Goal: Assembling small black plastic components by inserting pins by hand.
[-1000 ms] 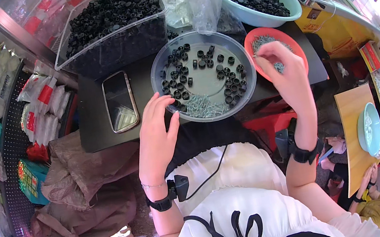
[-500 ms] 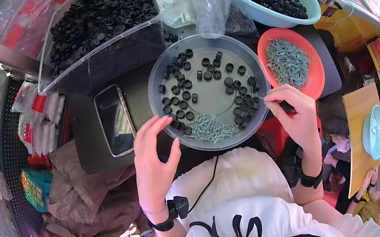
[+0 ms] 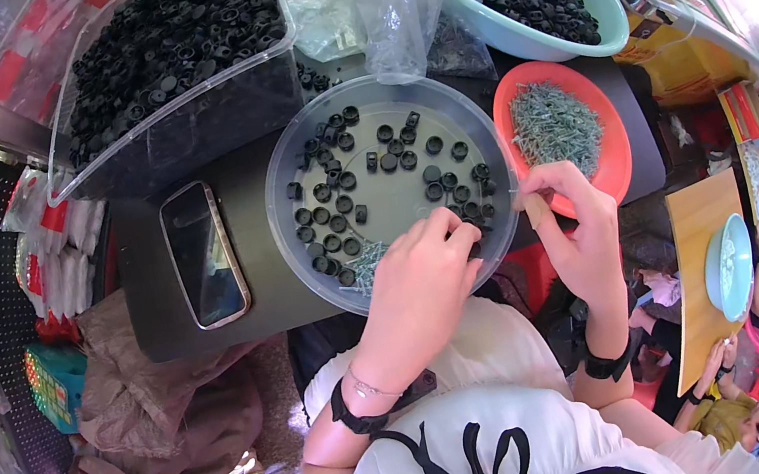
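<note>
A round, clear plastic tray (image 3: 373,86) holds loose black round caps (image 3: 326,215) around its sides and a small heap of silver screws (image 3: 365,266) at its near edge. My left hand (image 3: 422,275) reaches over the near side of this tray and partly covers the screws. Its fingertips point down, closed on a black cap (image 3: 476,248) near the right wall. Beside the right rim, my right hand (image 3: 573,213) is in a pinch, thumb against forefinger. Whatever small thing sits in that pinch is too small to make out.
An orange-red bowl (image 3: 616,157) of screws stands right of the tray. Behind are a large clear bin (image 3: 176,120) and a pale green basin (image 3: 613,33), both full of black caps, with plastic bags (image 3: 391,12) between. A phone (image 3: 204,255) lies at left.
My left hand has swung right from the tray's left rim to its near right side, closing on a cap. My right hand stays pinched by the right rim. The view has shifted slightly.
</note>
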The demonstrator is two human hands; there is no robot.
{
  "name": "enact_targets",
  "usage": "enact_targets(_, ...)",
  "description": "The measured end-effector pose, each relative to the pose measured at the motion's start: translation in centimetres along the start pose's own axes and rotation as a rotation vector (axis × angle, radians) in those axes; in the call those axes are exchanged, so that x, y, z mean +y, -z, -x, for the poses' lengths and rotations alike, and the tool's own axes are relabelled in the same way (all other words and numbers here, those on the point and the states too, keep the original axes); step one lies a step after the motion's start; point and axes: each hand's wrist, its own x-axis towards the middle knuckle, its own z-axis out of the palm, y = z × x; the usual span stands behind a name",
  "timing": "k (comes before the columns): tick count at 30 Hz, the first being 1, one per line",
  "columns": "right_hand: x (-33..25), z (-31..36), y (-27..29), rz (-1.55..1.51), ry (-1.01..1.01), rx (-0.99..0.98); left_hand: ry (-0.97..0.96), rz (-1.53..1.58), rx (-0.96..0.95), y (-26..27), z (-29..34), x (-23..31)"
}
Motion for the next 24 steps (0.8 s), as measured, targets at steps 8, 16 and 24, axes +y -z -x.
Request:
enact_targets(8, 0.8, 0.8, 0.7, -0.026, -0.012, 0.026, -0.032, -0.161, -0.007, -1.2, -1.6, 0.6)
enact_targets(16, 0.6, 2.0, 1.6, -0.078, -0.04, 0.087, -0.06, -0.269, -0.006, -2.2, -3.0, 1.0)
enact_targets(24, 0.5, 2.8, 1.5, -0.13, -0.088, 0.119, -0.128, -0.413, 0.041, -3.4, -3.6, 0.2)
